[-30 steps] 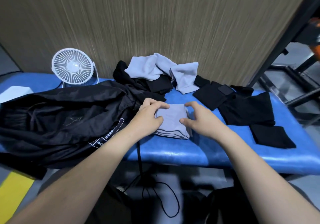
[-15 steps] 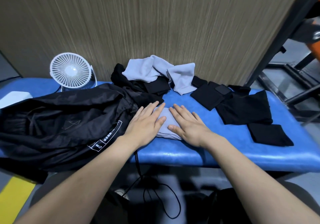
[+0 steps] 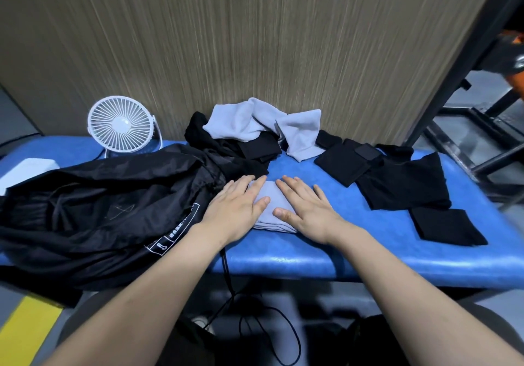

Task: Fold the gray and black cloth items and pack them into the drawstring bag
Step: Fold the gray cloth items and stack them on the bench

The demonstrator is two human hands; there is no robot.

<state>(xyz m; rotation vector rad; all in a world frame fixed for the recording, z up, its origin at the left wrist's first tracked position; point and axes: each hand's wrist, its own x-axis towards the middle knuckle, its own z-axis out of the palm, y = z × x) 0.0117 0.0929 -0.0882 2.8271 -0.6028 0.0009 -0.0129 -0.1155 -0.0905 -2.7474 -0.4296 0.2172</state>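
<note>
A folded gray cloth (image 3: 270, 208) lies on the blue padded table (image 3: 326, 255) near its front edge. My left hand (image 3: 236, 209) and my right hand (image 3: 307, 209) press flat on it, palms down, fingers spread, holding nothing. The black drawstring bag (image 3: 99, 209) sprawls at the left, its mouth next to my left hand. Unfolded gray cloths (image 3: 263, 121) sit on a black pile (image 3: 241, 150) at the back. Black cloth pieces (image 3: 402, 187) lie to the right, one folded square (image 3: 448, 228) nearest the front.
A small white fan (image 3: 123, 123) stands at the back left by the wood-grain wall. A white object (image 3: 25, 171) rests at the far left. The bag's black cord (image 3: 241, 303) hangs below the table edge. A dark metal frame (image 3: 482, 127) stands to the right.
My hands let go of the gray cloth's edges and flattened onto it, palms down. Since half a second ago they have hardly moved.
</note>
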